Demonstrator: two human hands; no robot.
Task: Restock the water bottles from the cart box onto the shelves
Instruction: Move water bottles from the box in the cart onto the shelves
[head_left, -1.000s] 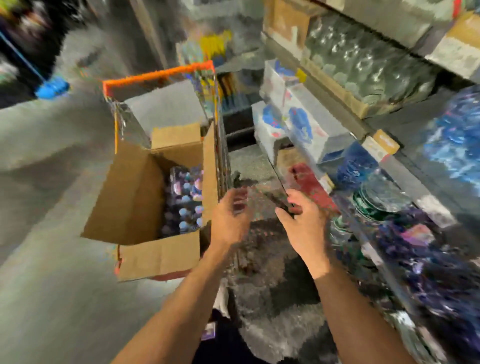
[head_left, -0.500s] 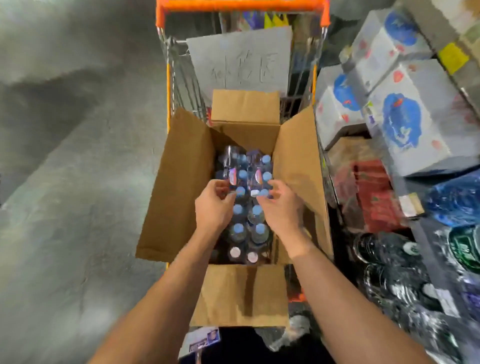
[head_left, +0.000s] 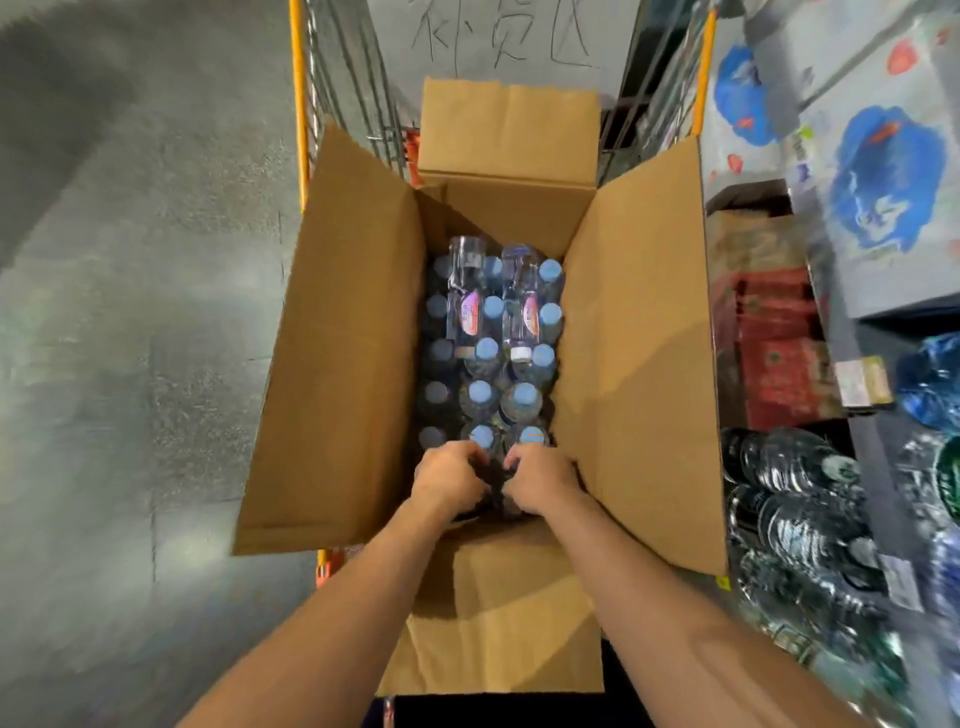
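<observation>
Both hands have dropped from the middle of the box to its near end since half a second ago, and the view has closed in over the cart. The left hand (head_left: 451, 480) and right hand (head_left: 540, 480) sit side by side at the nearest row of water bottles (head_left: 483, 395), fingers curled down among the necks; whether either has a bottle in its grip cannot be told, as the fingertips are lost in shadow. The bottles stand upright, blue caps up, in the open cardboard box (head_left: 639, 364) riding in the orange-framed cart (head_left: 297, 104), with two more bottles lying flat on top toward the far end. The shelves (head_left: 857, 364) run along the right, just beside the cart, holding printed cartons above and wrapped bottle packs (head_left: 795, 499) lower down. The step in hand looks to be the pick-up from the box. The next move would call for a firm hold on a bottle in each hand, a straight lift clear of the flaps, then a swing right to the shelves.
</observation>
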